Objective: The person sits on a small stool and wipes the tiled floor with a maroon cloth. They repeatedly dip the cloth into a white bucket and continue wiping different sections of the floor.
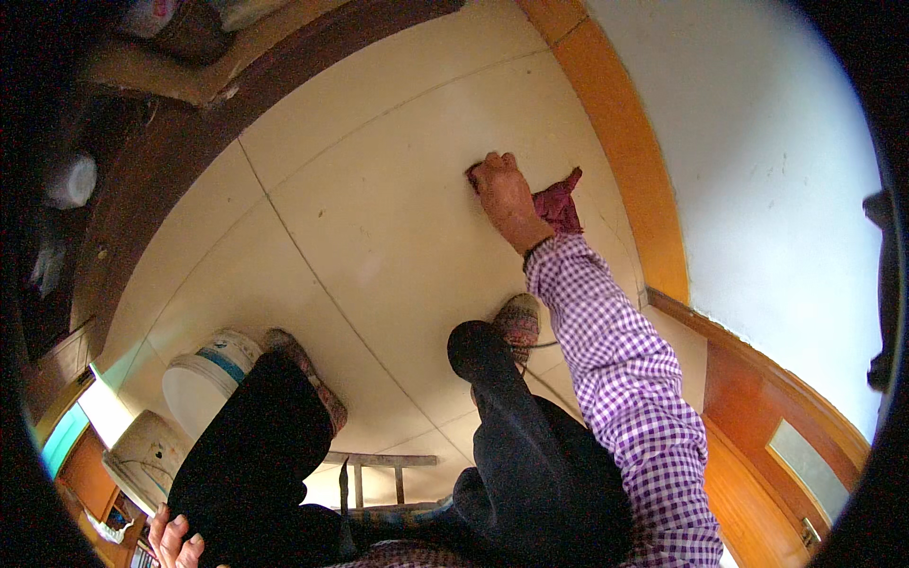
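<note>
With the arm stretched forward, my right hand (506, 201) presses a dark red cloth (559, 204) onto the tiled floor (398, 213). Part of the cloth sticks out from under the fingers, and a larger piece lies bunched to the right of the wrist. My left hand (172, 541) is at the lower left edge, beside my dark-trousered leg, its fingers partly bent; nothing shows in it, though much of the hand is cut off by the picture's edge.
A white plastic bucket (206, 376) stands by my left foot. An orange-brown skirting board (625, 135) runs along the white wall (767, 177) at right. Dark wooden furniture (170, 149) borders the floor at left. A wooden door (767, 461) is at lower right.
</note>
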### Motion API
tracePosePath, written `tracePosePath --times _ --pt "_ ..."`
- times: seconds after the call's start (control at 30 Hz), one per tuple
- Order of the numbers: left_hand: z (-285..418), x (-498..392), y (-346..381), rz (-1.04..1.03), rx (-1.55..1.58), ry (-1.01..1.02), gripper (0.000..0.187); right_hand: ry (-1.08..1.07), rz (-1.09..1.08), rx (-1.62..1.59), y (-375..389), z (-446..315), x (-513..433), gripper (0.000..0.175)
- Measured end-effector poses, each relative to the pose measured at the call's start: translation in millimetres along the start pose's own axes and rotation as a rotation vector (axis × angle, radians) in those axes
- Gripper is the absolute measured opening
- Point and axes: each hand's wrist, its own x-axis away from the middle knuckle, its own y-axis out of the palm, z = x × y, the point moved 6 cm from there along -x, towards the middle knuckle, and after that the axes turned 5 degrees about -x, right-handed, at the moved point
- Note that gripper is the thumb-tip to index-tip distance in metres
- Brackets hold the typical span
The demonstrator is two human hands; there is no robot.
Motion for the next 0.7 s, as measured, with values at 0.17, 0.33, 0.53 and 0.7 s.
tracePosePath --times 0.17,0.33,0.53,0.7 --pt "1.8 0.8 -0.7 0.036 0.032 0.006 0.036 0.333 -0.021 0.119 -35.9 70.2 1.4 0.015" --pt "0.8 3.0 -0.6 0.009 0.017 -0.022 0.034 0.409 0.127 0.187 -37.0 80.9 -6.0 0.014" --pt "4.0 0.3 -0.3 0.016 0.021 0.020 0.035 -0.035 0.025 -0.004 -11.8 4.5 5.2 0.019" --pt "2.9 2.5 -1.8 0.033 0.018 -0.029 0.035 0.586 0.200 0.031 -68.7 112.1 3.0 0.025"
